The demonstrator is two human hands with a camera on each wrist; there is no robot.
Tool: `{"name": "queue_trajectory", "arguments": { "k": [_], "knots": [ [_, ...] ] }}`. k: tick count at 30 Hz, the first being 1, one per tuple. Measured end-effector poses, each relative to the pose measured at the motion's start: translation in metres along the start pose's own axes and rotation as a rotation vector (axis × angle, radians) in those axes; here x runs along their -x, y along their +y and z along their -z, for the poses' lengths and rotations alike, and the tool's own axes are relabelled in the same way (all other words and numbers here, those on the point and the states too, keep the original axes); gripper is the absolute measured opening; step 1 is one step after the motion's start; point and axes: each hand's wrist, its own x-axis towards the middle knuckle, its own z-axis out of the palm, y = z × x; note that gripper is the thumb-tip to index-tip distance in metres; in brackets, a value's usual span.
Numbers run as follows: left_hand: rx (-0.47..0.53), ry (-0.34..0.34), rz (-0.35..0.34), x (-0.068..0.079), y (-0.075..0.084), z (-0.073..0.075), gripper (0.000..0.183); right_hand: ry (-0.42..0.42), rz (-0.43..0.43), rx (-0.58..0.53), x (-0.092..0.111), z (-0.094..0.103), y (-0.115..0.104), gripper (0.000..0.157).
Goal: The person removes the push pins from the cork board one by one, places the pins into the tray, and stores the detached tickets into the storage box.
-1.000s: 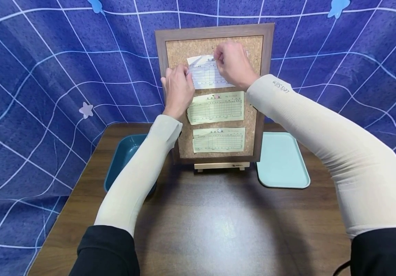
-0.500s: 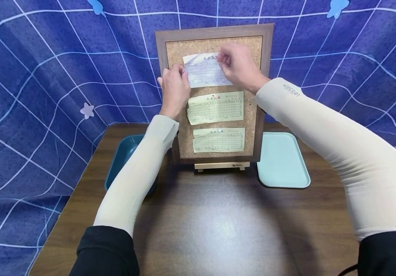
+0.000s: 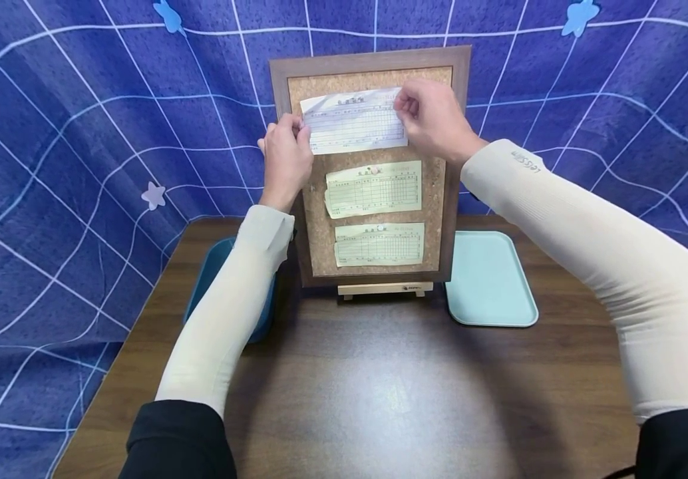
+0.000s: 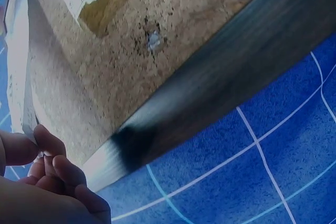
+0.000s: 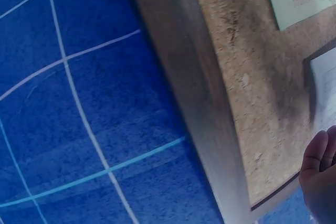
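Observation:
A white printed form slip stretches between both hands in front of the upper part of a framed corkboard. My left hand pinches its left edge between thumb and finger. At the upper right edge, my right hand pinches the slip too. In the left wrist view the paper stands off the cork at an angle, its end held by the left hand. Below it, two pale green slips hang on the cork: one with a pink pin, the lower with a whitish pin.
The board leans on a low wooden stand on a brown table. A dark teal bin stands left, partly behind the left forearm. A light blue tray lies right. Behind hangs a blue gridded cloth with star shapes.
Both hands have moved apart, the left one leftward and the right one rightward. The white slip has shifted left, and more of its right side now shows.

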Motion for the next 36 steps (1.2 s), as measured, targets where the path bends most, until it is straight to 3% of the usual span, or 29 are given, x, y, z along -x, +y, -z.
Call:
{"name": "queue_trajectory", "arguments": {
  "k": [8,22,31,36],
  "knots": [
    [0.016,0.033,-0.008,0.002,-0.006,0.011,0.018,0.05,0.026,0.007,0.006,0.011,0.01,0.017],
    [0.052,0.052,-0.006,0.004,-0.021,0.024,0.018,0.093,-0.01,0.031,0.022,0.024,0.028,0.011],
    [0.049,0.048,0.035,0.007,-0.03,0.037,0.023,0.088,-0.032,0.045,0.032,0.029,0.038,0.01],
    [0.05,0.083,0.055,0.008,-0.038,0.045,0.022,0.106,-0.021,0.052,0.037,0.031,0.044,0.009]
  ]
}}
